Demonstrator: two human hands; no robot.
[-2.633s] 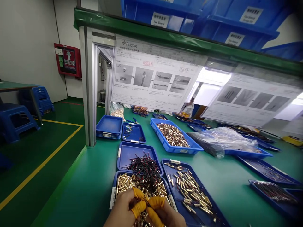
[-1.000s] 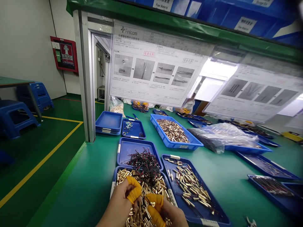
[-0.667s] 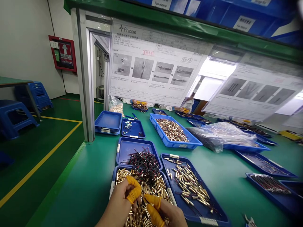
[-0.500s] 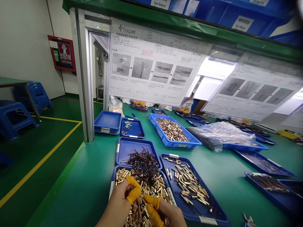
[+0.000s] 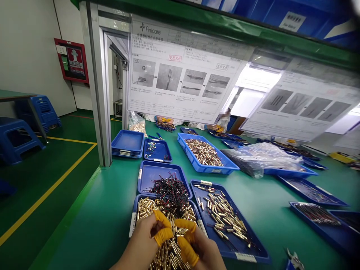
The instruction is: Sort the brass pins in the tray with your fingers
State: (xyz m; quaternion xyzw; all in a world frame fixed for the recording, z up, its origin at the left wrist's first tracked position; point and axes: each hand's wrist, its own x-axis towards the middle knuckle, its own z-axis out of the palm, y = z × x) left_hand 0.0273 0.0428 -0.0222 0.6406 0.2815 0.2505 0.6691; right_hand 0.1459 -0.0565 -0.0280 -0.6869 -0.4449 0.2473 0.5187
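Left hand (image 5: 142, 240) and right hand (image 5: 201, 249), with yellow rubber finger cots (image 5: 162, 233) on the fingertips, sit low over a heap of short gold-coloured metal pins (image 5: 168, 253) in a blue plastic tray (image 5: 134, 221). Both grips are curled, half closed, tips near each other; can't tell if either holds a pin. Thin black-and-red wires (image 5: 170, 193) lie just beyond in a second blue tray (image 5: 153, 174), touching the heap. More pins lie in a dark blue tray (image 5: 225, 253) to the right. A light pinch, kept low over the tray, seems best, so pins don't roll onto the green tabletop (image 5: 112, 221).
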